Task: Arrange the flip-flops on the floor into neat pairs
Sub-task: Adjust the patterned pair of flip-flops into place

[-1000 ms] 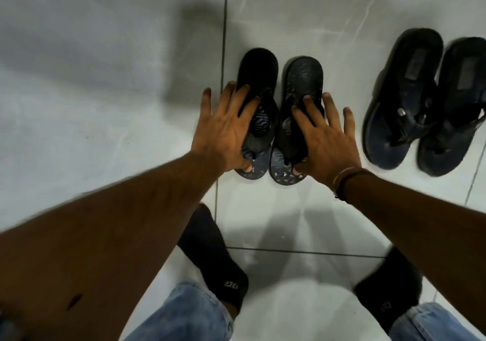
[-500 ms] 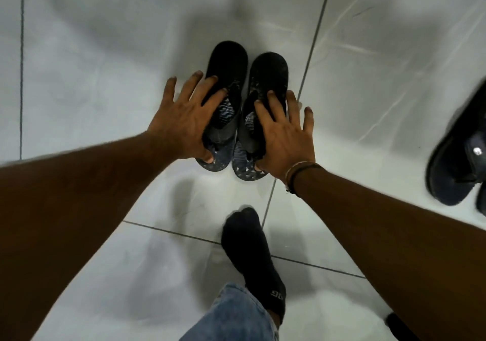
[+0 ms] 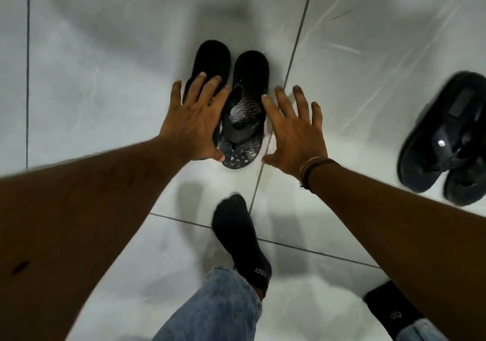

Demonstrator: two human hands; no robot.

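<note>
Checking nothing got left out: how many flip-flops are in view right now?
4. Two sit side by side at centre: the left flip-flop partly under the left hand, the patterned flip-flop beside it. Two dark ones lie at right: one, another cut by the frame edge.

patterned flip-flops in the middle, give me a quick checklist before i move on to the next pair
1. Patterned flip-flops side by side, toes the same way: ok.
2. Heels level: cannot tell, the left hand covers the left one's heel.
3. Right hand clear of the pair: ok, it is spread open over the floor tile beside them.
4. Left hand clear: not ok, it lies over the left flip-flop with fingers spread.
5. Next pair, the dark flip-flops at the right edge: cannot tell if neat, blurred and partly cut off.
6. Socked foot clear of both pairs: ok.
</note>
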